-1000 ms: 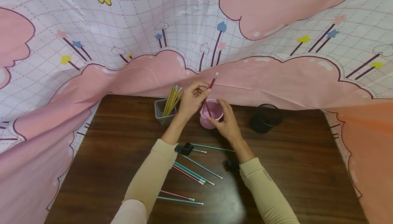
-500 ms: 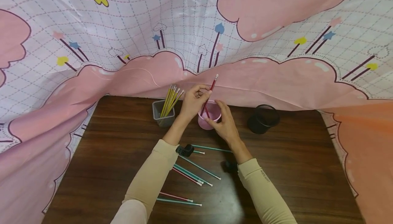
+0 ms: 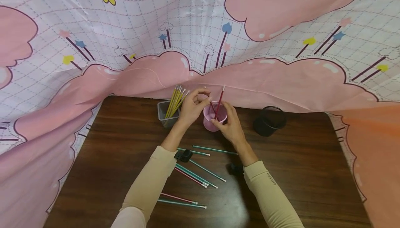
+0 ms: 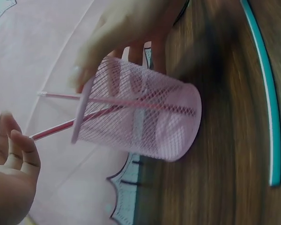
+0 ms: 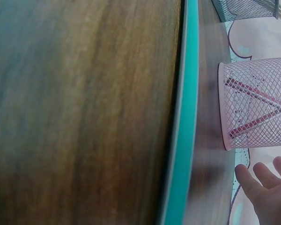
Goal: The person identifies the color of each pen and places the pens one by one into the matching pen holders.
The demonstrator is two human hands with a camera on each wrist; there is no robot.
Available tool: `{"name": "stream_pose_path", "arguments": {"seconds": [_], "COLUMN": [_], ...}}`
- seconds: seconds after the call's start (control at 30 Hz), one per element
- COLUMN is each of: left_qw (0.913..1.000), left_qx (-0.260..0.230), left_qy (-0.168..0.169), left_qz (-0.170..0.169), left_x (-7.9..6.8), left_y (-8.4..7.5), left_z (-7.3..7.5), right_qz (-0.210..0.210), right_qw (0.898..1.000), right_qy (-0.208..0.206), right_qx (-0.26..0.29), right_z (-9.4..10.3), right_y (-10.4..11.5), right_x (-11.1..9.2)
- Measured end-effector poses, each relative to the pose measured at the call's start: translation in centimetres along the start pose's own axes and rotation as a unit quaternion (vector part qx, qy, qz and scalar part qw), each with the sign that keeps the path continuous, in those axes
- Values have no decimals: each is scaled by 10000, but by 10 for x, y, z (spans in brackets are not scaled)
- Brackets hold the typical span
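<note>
My right hand (image 3: pixel 229 124) holds the pink mesh pencil cup (image 3: pixel 211 125), thumb near the front rim and fingers around its right side. Two red pencils stand crossed inside. One red pencil (image 3: pixel 220 99) leans right, its white eraser end above the rim. The other red pencil (image 4: pixel 54 129) leans left, and my left hand (image 3: pixel 192 106) pinches its upper end, partly hidden by the fingers. In the left wrist view, the left hand (image 4: pixel 14 164) is at that pencil's end, beside the cup (image 4: pixel 140 112). In the right wrist view, the right hand's fingers (image 5: pixel 267 180) lie beside the mesh.
A grey square holder (image 3: pixel 164 117) with several yellow pencils (image 3: pixel 175 101) stands left of the cup. A black round holder (image 3: pixel 265 127) is at the right. Several teal pencils (image 3: pixel 207 170) and red ones (image 3: pixel 179 197) lie on the wooden table (image 3: pixel 300 172), before a patterned curtain (image 3: pixel 275 82).
The raised red pencil has gone lower into the cup and leans right, free of my left hand. My left hand has moved to the other red pencil. My right hand stays at the cup.
</note>
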State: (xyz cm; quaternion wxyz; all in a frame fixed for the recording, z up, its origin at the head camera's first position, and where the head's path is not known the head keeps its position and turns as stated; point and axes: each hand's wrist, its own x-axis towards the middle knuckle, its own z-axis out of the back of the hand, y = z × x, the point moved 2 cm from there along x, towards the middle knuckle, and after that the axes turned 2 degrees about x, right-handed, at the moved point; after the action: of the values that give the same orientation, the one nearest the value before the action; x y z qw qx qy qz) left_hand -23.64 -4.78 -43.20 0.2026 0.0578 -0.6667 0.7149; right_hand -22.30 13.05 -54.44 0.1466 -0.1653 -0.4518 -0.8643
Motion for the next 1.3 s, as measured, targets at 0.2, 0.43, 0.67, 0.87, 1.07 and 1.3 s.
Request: {"name": "stream_pose_path", "arguments": {"seconds": [0.2, 0.43, 0.67, 0.87, 1.07, 1.3], "left_qw": [9993, 9973, 9969, 9952, 9933, 9934], "left_qx": [-5, 392, 434, 595, 870, 742], "left_qy": [284, 565, 621, 680, 679, 871], "left_qz": [-237, -247, -228, -372, -342, -2], "left_x": [-12, -42, -56, -63, -74, -93], "left_y": [-13, -16, -3, -10, -15, -8], "left_z": [14, 28, 32, 35, 39, 44], "right_qz": [-43, -74, -228, -212, -158, -200], "right_qw": [10000, 9999, 9996, 9997, 9998, 9995], "right_qy": [-24, 49, 79, 62, 66, 149], "right_qx": [-27, -61, -142, -115, -81, -173], "right_z": [1, 0, -1, -1, 0, 0], "right_y": [1, 1, 1, 2, 2, 1], "right_x": [2, 1, 0, 1, 1, 1]}}
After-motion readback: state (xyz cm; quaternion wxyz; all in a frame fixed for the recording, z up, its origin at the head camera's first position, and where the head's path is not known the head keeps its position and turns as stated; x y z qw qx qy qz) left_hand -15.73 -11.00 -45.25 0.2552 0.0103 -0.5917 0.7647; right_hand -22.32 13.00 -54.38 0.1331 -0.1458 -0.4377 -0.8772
